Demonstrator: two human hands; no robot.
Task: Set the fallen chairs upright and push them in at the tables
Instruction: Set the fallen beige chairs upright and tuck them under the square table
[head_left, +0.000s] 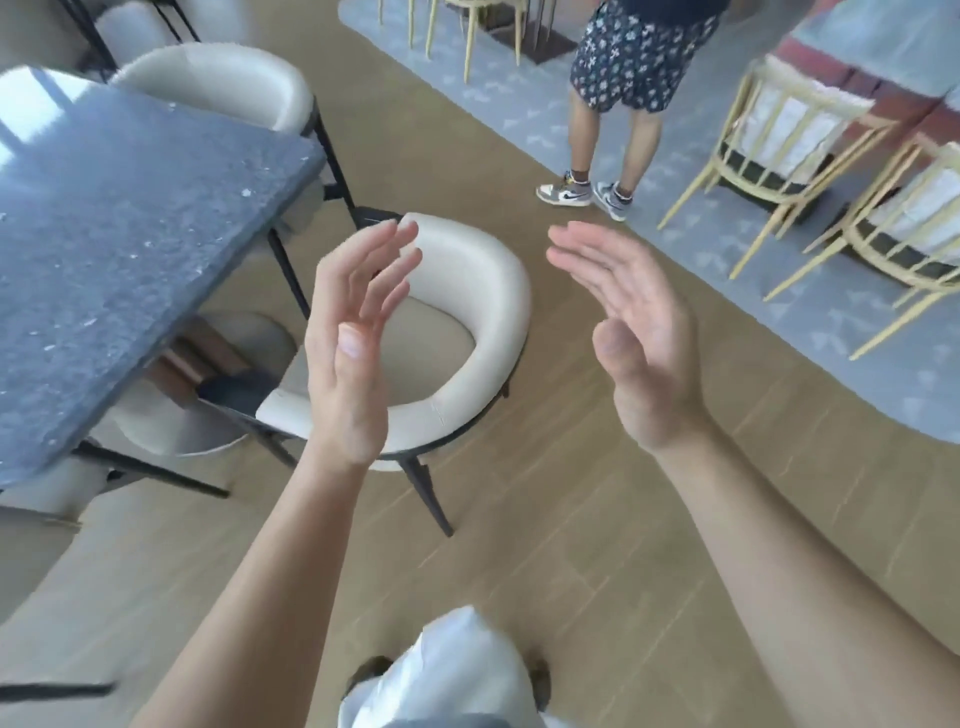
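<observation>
A cream padded chair (483, 291) with a curved back and black legs stands upright on the wooden floor beside the corner of a dark speckled table (119, 218). Its seat faces the table and sits partly under the edge. My left hand (353, 343) hovers above the chair's seat, fingers straight, palm turned right, holding nothing. My right hand (634, 332) is raised to the right of the chair's back, fingers straight, palm turned left, empty. Neither hand touches the chair.
A second cream chair (223, 83) stands at the table's far side. A person in patterned shorts and sneakers (623, 93) stands beyond on a grey carpet. Pale wooden spindle chairs (779, 140) stand at the right. More wooden chair legs (467, 31) show at top.
</observation>
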